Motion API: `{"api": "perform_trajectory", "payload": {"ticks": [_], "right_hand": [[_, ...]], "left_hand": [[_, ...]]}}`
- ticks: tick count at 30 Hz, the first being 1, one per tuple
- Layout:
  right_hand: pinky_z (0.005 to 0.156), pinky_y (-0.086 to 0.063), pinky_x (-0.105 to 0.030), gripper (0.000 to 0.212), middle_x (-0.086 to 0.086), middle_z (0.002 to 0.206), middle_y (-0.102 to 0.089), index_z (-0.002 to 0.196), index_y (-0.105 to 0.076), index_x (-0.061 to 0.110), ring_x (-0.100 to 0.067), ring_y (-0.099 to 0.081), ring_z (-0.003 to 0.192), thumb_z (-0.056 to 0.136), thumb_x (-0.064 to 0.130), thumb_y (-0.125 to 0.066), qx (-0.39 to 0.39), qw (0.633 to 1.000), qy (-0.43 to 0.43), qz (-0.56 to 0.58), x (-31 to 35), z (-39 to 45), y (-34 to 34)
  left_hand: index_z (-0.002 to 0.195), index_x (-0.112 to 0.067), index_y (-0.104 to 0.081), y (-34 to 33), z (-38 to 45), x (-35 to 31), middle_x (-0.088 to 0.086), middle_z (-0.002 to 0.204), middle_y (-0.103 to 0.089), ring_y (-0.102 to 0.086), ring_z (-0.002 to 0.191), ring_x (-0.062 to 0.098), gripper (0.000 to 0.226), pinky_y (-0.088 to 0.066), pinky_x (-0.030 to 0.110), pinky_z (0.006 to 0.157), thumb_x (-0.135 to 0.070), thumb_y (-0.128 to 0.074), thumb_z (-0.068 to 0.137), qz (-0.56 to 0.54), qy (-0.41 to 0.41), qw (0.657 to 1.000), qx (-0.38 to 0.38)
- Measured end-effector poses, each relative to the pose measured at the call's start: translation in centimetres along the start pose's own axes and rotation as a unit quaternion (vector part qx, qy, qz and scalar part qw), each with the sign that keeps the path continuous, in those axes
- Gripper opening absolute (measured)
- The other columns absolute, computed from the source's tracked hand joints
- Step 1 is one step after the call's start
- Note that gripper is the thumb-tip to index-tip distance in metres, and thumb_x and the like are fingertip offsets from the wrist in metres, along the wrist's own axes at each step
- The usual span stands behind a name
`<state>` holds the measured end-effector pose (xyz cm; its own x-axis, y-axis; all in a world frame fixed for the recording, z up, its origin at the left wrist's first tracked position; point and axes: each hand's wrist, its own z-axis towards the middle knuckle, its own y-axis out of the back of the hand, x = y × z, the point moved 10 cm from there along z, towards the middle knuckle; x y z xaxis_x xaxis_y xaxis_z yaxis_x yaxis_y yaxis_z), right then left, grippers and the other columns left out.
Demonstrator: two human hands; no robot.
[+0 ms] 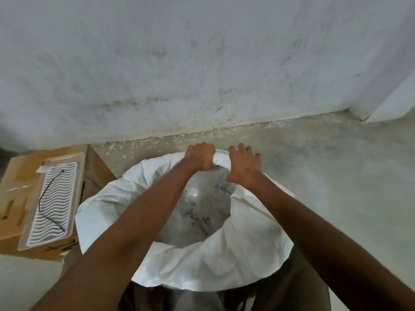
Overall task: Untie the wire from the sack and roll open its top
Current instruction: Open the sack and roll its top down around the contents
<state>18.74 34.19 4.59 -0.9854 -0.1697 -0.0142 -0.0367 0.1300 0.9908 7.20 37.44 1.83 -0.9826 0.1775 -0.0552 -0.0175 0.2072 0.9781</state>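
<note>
- Head view, lower half of frame: two bare forearms reaching up from the bottom corners toward the far rim of the white woven plastic sack [184, 261].
- Centre of frame: sack standing open, top already turned outward into a wide white collar; clear inner liner with black printing [202, 212] visible down the mouth.
- Upper centre: left hand [199, 158] closed in a fist around the far rim of the sack; right hand [243, 167] just beside it, fingers spread over the same rim, thumb hooked under, pressing rather than clenched.
- Left of frame: thin black wire [48, 202] lying loose in a clear plastic tray with a white wavy insert [77, 173], well apart from the sack; tray resting on a brown cardboard box [13, 194].
- Progress, as a judgement: untying done, wire set aside; rolling well along, with only the far edge seemingly left to fold down and even out.
- Count: one sack, one liner, one wire, one tray, one box, two hands.
- Behind: stained pale wall [202, 63] and grey concrete floor [336, 164].
</note>
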Motion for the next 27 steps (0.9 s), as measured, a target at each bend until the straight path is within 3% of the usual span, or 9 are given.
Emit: {"api": "perform_trajectory", "payload": {"ticks": [3, 5, 9, 11, 14, 17, 20, 23, 27], "right_hand": [[0.090, -0.050, -0.038, 0.065, -0.004, 0.123, -0.059, 0.124, -0.053, 0.018, -0.025, -0.061, 0.116, 0.070, 0.039, -0.083, -0.004, 0.998, -0.052, 0.025, -1.9, -0.9, -2.1], [0.088, -0.051, -0.034, 0.058, -0.004, 0.123, -0.062, 0.122, -0.057, 0.017, -0.025, -0.063, 0.115, 0.072, 0.035, -0.081, 0.034, 0.993, -0.064, 0.098, -2.9, -0.9, -3.6], [0.072, -0.049, -0.030, 0.040, -0.008, 0.104, -0.068, 0.108, -0.067, 0.007, -0.026, -0.066, 0.097, 0.070, 0.010, -0.077, 0.111, 0.942, -0.073, 0.307, -4.0, -0.2, -3.7], [0.070, -0.045, -0.030, 0.041, -0.008, 0.100, -0.066, 0.106, -0.068, 0.005, -0.025, -0.061, 0.088, 0.066, 0.004, -0.079, 0.193, 0.905, -0.081, 0.370, -3.7, -0.2, -3.9], [0.079, -0.046, -0.030, 0.049, 0.000, 0.099, -0.063, 0.107, -0.066, 0.013, -0.021, -0.057, 0.091, 0.064, 0.018, -0.088, 0.255, 0.891, -0.079, 0.366, -3.2, -0.2, -4.0], [0.083, -0.051, -0.031, 0.057, 0.004, 0.105, -0.069, 0.111, -0.069, 0.021, -0.020, -0.064, 0.099, 0.060, 0.028, -0.093, 0.169, 0.913, -0.062, 0.365, -3.3, -0.6, -3.0], [0.093, -0.053, -0.038, 0.087, 0.003, 0.121, -0.065, 0.130, -0.058, 0.028, -0.022, -0.064, 0.111, 0.051, 0.045, -0.089, 0.057, 0.974, -0.115, 0.185, -5.3, -3.4, -2.4], [0.084, -0.048, -0.033, 0.076, -0.005, 0.121, -0.061, 0.127, -0.054, 0.014, -0.028, -0.061, 0.114, 0.061, 0.034, -0.085, 0.103, 0.962, -0.132, 0.216, -6.1, -4.6, -5.2], [0.076, -0.054, -0.033, 0.043, -0.010, 0.100, -0.068, 0.104, -0.066, 0.005, -0.020, -0.064, 0.087, 0.063, 0.009, -0.079, 0.113, 0.910, -0.117, 0.382, -6.1, -3.6, -4.5]], "left_hand": [[0.120, -0.012, -0.065, -1.4, 0.6, 0.3, 0.009, 0.117, -0.070, -0.067, 0.097, 0.029, 0.056, -0.056, 0.039, 0.086, -0.028, -0.086, 0.070, -0.038, 0.000, 0.991, 0.130], [0.124, -0.010, -0.064, -1.6, 1.1, -0.2, 0.010, 0.124, -0.068, -0.065, 0.103, 0.030, 0.067, -0.056, 0.040, 0.089, -0.031, -0.090, 0.067, -0.053, -0.017, 0.988, 0.147], [0.133, -0.021, -0.044, 0.3, 0.0, -3.8, 0.005, 0.126, -0.049, -0.044, 0.111, 0.024, 0.092, -0.042, 0.039, 0.091, -0.034, -0.089, 0.054, -0.042, -0.132, 0.989, -0.041], [0.134, -0.017, -0.046, 0.3, -1.0, -5.6, 0.007, 0.124, -0.055, -0.051, 0.111, 0.026, 0.083, -0.042, 0.038, 0.089, -0.024, -0.083, 0.060, -0.022, -0.189, 0.977, -0.096], [0.122, -0.019, -0.059, 0.6, 0.0, -5.2, 0.006, 0.110, -0.070, -0.066, 0.102, 0.029, 0.051, -0.047, 0.035, 0.076, -0.022, -0.075, 0.074, -0.035, -0.132, 0.987, -0.090], [0.109, -0.021, -0.067, 0.5, 1.3, -4.8, 0.003, 0.103, -0.072, -0.070, 0.096, 0.028, 0.035, -0.047, 0.033, 0.071, -0.025, -0.073, 0.075, 0.015, -0.096, 0.995, -0.030], [0.100, -0.018, -0.066, -1.3, 2.3, -3.8, 0.006, 0.098, -0.069, -0.067, 0.087, 0.027, 0.028, -0.049, 0.033, 0.068, -0.019, -0.075, 0.074, 0.031, -0.076, 0.991, 0.104], [0.078, -0.018, -0.062, -1.7, 3.1, -4.1, 0.008, 0.094, -0.071, -0.064, 0.077, 0.024, 0.026, -0.057, 0.039, 0.069, -0.014, -0.084, 0.064, 0.003, -0.091, 0.981, 0.169], [0.125, -0.021, -0.051, 0.7, 2.0, -8.2, 0.002, 0.111, -0.053, -0.048, 0.098, 0.021, 0.075, -0.044, 0.037, 0.078, -0.027, -0.083, 0.057, -0.035, -0.221, 0.975, 0.008]]}}
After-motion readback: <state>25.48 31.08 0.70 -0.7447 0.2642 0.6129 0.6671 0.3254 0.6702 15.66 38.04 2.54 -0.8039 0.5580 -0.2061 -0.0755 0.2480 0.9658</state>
